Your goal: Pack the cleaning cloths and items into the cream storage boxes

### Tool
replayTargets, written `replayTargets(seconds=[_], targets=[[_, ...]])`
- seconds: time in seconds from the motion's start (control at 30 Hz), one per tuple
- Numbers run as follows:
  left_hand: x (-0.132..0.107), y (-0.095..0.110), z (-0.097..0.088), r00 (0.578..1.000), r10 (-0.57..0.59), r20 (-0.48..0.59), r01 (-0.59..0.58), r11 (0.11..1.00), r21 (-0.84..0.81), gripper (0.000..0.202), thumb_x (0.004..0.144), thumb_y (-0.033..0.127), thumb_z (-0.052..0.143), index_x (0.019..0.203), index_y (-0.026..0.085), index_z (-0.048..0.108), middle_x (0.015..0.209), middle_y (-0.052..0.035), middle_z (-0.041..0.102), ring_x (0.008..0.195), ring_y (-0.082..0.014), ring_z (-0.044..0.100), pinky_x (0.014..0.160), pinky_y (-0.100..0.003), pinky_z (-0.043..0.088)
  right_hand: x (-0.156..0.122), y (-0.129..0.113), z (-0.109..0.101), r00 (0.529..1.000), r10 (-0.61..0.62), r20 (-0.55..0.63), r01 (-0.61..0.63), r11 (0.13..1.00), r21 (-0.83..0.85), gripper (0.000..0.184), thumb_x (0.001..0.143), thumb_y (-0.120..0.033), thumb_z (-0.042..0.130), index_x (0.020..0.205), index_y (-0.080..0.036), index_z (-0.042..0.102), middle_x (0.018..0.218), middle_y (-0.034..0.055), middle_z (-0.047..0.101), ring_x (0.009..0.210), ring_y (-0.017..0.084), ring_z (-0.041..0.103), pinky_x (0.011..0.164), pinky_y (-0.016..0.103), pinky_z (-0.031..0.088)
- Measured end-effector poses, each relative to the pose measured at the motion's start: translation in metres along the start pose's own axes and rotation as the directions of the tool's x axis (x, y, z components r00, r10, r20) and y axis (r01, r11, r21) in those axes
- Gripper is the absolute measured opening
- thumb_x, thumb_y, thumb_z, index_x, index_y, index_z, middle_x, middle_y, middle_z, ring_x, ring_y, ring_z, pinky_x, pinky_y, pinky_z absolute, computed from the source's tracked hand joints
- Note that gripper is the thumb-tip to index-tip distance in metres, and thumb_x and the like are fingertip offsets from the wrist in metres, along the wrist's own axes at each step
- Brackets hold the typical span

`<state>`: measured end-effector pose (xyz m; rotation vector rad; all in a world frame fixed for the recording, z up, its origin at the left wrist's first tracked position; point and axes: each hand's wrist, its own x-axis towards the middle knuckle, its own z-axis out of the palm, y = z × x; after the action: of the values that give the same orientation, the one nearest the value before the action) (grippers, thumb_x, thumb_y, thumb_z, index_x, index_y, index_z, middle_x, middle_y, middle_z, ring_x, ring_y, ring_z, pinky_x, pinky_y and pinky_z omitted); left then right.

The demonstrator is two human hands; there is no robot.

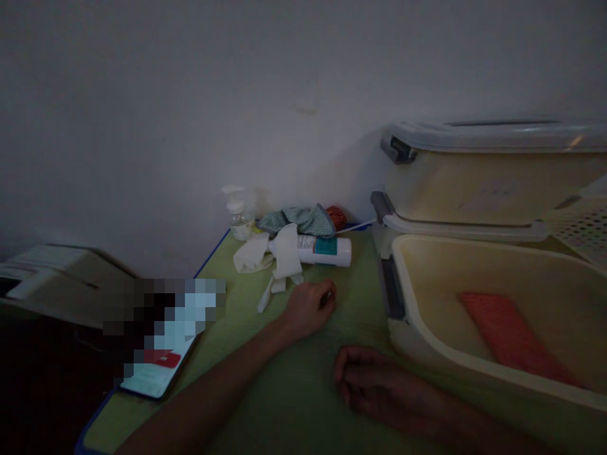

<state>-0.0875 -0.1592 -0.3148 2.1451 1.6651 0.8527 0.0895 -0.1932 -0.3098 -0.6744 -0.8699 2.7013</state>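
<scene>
My left hand rests on the green table top with its fingers curled in; nothing shows in them. It lies just below a white cloth and a white tube lying on its side. My right hand rests lower on the table, fingers curled under, close to the front wall of an open cream plastic box. A red-orange flat piece lies inside that box. The light is dim.
A lit phone lies at the table's left edge. A small pump bottle, a green cloth and a red object sit by the wall. Two lidded cream boxes are stacked at the right. A grey device stands at the left.
</scene>
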Motion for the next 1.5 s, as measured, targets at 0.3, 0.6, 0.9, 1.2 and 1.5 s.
replayTargets(seconds=[0.3, 0.6, 0.9, 1.2, 1.5], targets=[[0.002, 0.002, -0.004, 0.999, -0.037, -0.034, 0.035, 0.998, -0.048, 0.012, 0.074, 0.014, 0.046, 0.078, 0.016, 0.057, 0.052, 0.0033, 0.052, 0.048, -0.0113, 0.047, 0.051, -0.023, 0.03, 0.001, 0.001, 0.014, 0.99, -0.144, 0.005, 0.139, 0.942, -0.304, 0.028, 0.063, -0.031, 0.077, 0.074, -0.011, 0.061, 0.066, 0.0009, 0.063, 0.058, 0.006, 0.054, 0.054, 0.02, 0.035], [0.002, 0.004, -0.005, 0.999, -0.017, -0.036, 0.02, 0.997, 0.077, 0.015, 0.076, 0.014, 0.045, 0.081, 0.017, 0.059, 0.058, 0.0007, 0.059, 0.052, -0.0136, 0.052, 0.053, -0.024, 0.035, 0.01, -0.005, 0.011, 0.988, -0.144, -0.063, 0.132, 0.979, -0.154, 0.021, 0.064, -0.023, 0.077, 0.073, -0.012, 0.061, 0.066, -0.0006, 0.061, 0.061, 0.005, 0.055, 0.056, 0.018, 0.037], [-0.005, 0.007, -0.008, 0.995, 0.029, -0.093, -0.006, 0.972, 0.236, 0.021, 0.08, 0.014, 0.041, 0.093, 0.014, 0.058, 0.087, -0.0103, 0.062, 0.082, -0.022, 0.059, 0.071, -0.032, 0.045, 0.004, -0.004, 0.01, 0.985, -0.136, -0.104, 0.128, 0.989, -0.079, 0.019, 0.062, -0.018, 0.077, 0.072, -0.013, 0.062, 0.065, -0.0018, 0.059, 0.061, 0.004, 0.054, 0.057, 0.015, 0.039], [-0.004, -0.025, -0.031, 0.87, -0.177, -0.461, 0.398, 0.803, 0.443, 0.078, 0.067, 0.037, 0.065, 0.134, 0.013, 0.033, 0.143, -0.0231, 0.023, 0.135, -0.0417, 0.011, 0.104, -0.063, 0.012, 0.003, -0.003, 0.007, 0.983, -0.155, -0.096, 0.146, 0.984, -0.098, 0.018, 0.062, -0.018, 0.078, 0.072, -0.013, 0.063, 0.066, -0.0015, 0.059, 0.062, 0.004, 0.055, 0.058, 0.015, 0.04], [-0.004, -0.052, -0.039, 0.8, -0.418, -0.431, 0.562, 0.774, 0.292, 0.066, 0.074, 0.033, 0.058, 0.129, 0.009, 0.03, 0.131, -0.0236, 0.04, 0.121, -0.0368, 0.042, 0.096, -0.05, 0.035, 0.003, -0.002, 0.008, 0.981, -0.163, -0.108, 0.15, 0.982, -0.118, 0.018, 0.062, -0.018, 0.077, 0.072, -0.013, 0.063, 0.067, -0.0017, 0.059, 0.063, 0.004, 0.055, 0.058, 0.015, 0.039]])
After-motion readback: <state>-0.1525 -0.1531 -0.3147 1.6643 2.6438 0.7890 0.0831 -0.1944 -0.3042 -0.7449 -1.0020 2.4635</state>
